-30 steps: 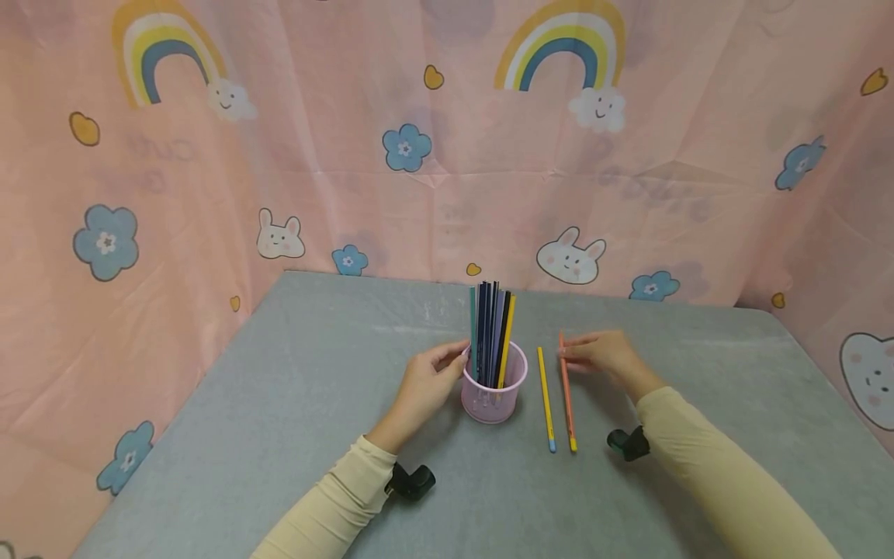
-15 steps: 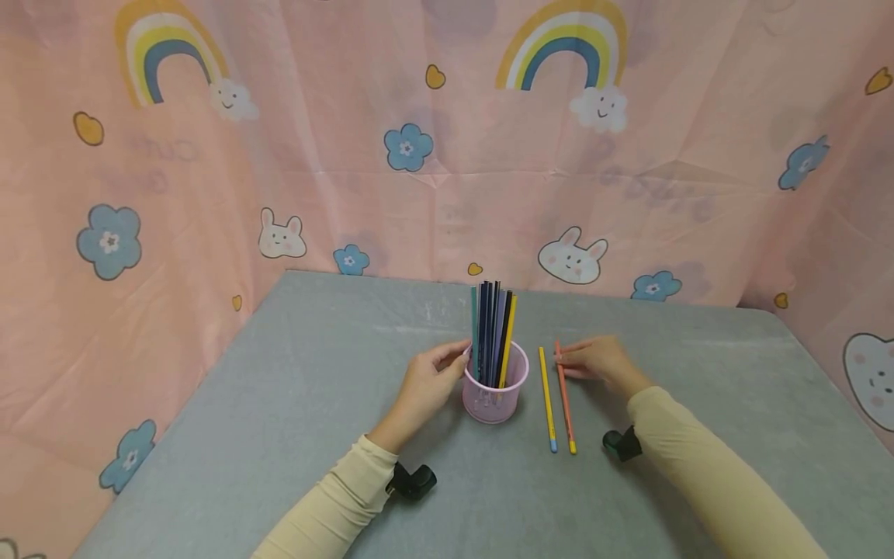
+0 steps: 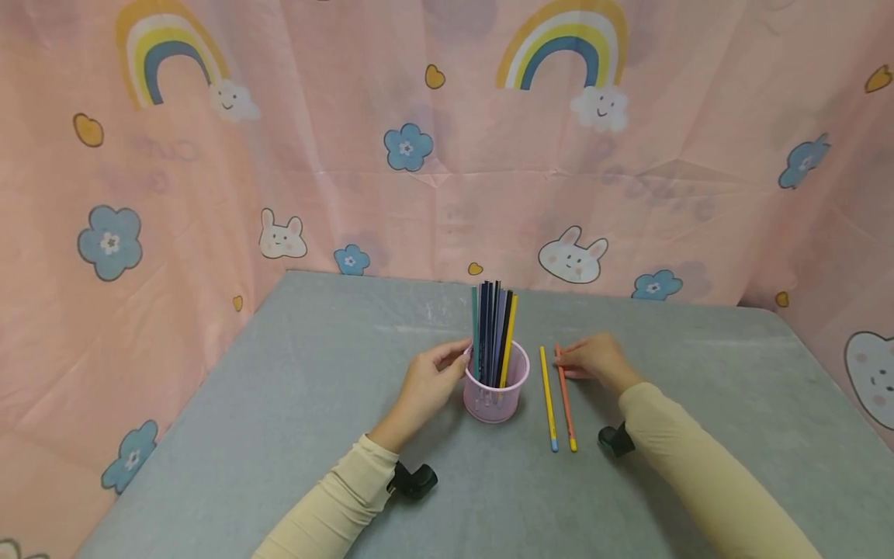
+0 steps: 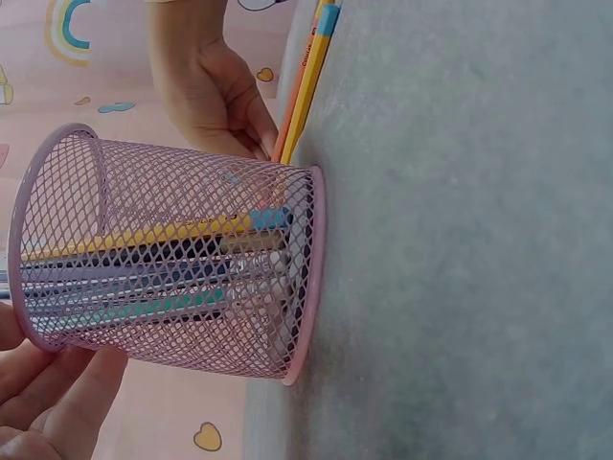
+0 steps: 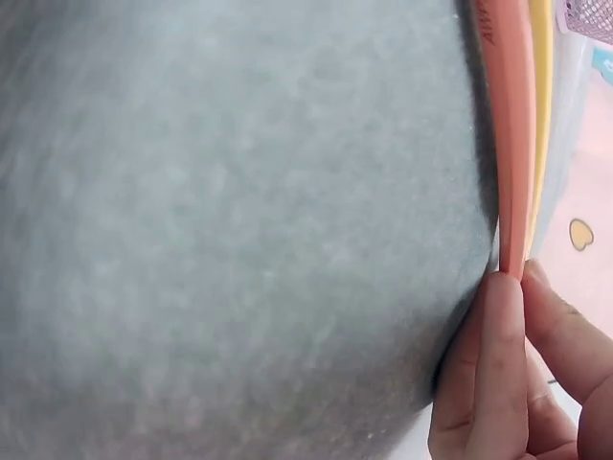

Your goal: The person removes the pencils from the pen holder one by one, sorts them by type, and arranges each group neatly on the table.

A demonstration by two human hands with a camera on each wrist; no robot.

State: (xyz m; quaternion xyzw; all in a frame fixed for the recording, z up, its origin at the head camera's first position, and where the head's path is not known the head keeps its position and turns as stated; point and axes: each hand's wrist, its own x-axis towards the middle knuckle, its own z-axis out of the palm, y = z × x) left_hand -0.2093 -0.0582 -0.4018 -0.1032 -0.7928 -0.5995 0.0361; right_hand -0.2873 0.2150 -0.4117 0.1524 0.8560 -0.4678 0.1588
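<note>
A pink mesh pencil cup [image 3: 491, 405] stands upright on the table, holding several pencils [image 3: 492, 334] in dark, teal and yellow colours. My left hand [image 3: 426, 388] grips its rim from the left; the left wrist view shows the fingers [image 4: 86, 407] bent at the rim. To the right of the cup lies a yellow pencil [image 3: 549, 404] with a blue end. Beside it is an orange pencil [image 3: 566, 407] with a yellow end, nearly parallel. My right hand [image 3: 597, 363] pinches the orange pencil's far end between thumb and finger, close to the tabletop in the right wrist view.
The grey table [image 3: 314, 373] extends on both sides of the cup. Behind and beside it hangs a pink cloth [image 3: 314, 101] printed with rainbows, rabbits and flowers. A black wrist camera [image 3: 414, 482] sits on the left wrist, another black camera [image 3: 616, 440] on the right.
My right hand has moved slightly left and nearer with the orange pencil's far end, which now sits closer to the yellow pencil. The left hand and cup have stayed in place.
</note>
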